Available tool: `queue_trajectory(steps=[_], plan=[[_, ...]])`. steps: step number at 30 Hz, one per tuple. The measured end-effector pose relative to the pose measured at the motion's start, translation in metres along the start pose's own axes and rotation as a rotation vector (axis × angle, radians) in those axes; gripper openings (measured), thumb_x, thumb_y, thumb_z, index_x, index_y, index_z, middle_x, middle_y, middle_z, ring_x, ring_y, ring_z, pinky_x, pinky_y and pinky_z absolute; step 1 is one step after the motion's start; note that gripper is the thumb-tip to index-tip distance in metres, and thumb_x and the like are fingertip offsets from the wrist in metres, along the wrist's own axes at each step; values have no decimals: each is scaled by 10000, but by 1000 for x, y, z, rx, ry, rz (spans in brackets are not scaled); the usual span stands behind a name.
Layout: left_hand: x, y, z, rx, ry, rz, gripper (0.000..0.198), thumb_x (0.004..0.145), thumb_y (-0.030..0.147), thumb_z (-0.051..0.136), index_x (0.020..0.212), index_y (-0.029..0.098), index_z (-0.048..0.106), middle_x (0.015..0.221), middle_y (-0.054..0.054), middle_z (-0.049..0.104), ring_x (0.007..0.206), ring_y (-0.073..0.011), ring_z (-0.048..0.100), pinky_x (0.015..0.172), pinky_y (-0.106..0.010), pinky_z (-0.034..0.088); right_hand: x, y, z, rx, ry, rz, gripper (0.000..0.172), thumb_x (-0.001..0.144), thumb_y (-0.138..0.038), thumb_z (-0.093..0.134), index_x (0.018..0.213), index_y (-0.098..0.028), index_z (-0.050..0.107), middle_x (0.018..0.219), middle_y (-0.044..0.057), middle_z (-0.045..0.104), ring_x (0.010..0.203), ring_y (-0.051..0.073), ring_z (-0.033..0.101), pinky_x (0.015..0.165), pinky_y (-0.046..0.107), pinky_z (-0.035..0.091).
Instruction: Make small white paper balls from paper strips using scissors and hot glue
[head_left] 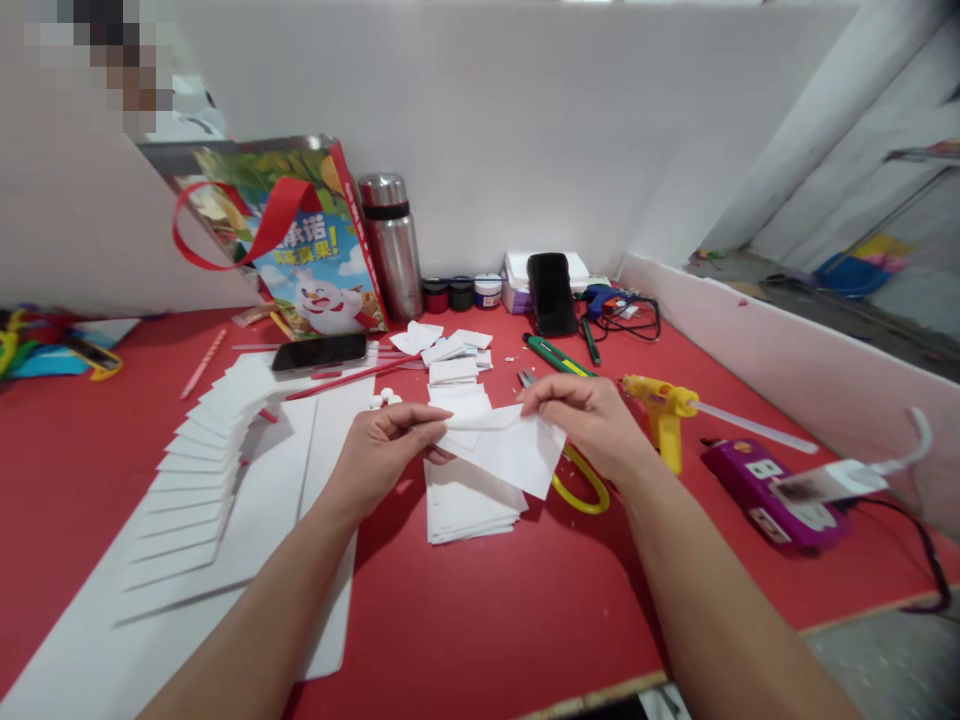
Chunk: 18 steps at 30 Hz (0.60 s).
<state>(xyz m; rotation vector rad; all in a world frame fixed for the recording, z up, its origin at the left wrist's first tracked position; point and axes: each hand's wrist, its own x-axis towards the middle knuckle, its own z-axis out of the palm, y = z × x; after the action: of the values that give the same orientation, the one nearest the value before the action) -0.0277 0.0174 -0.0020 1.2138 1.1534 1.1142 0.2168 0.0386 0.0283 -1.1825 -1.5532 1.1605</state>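
Observation:
Between my two hands a white sheet of paper (517,455) is held up, its upper edge folded over. My left hand (401,440) pinches the left end of the fold between thumb and fingers. The right corner is gripped by my right hand (574,410), fingers closed on it. Beneath lies a stack of white paper pieces (472,510) on the red table. Scissors with a yellow handle (589,490) lie partly hidden under my right hand. To the left, a stepped fan of white folded pieces (191,470) stands on a large white sheet (330,600).
A yellow glue gun (664,405) and a purple box (772,495) are at right. Behind are a green cutter (559,355), a black phone (551,293), paint jars (460,293), a steel flask (394,250) and a gift bag (315,250). Another phone (319,352) lies left.

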Motion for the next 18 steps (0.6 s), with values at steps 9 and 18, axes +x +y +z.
queue_trajectory(steps=[9,18], plan=[[-4,2,-3,75,-200,-26,163,790,269,760,910,159,761,678,-16,744,591,-143,717,605,-212,574,-3,-1,11,-42,-378,170,406,841,-548,648,853,-154,749,730,27,679,665,150,589,576,257,413],[-5,2,1,120,-162,-19,198,790,307,764,934,170,767,697,-35,753,611,-166,723,595,-230,571,-8,0,24,22,-381,213,288,785,-332,737,1012,-157,767,816,26,717,661,117,574,589,227,406]])
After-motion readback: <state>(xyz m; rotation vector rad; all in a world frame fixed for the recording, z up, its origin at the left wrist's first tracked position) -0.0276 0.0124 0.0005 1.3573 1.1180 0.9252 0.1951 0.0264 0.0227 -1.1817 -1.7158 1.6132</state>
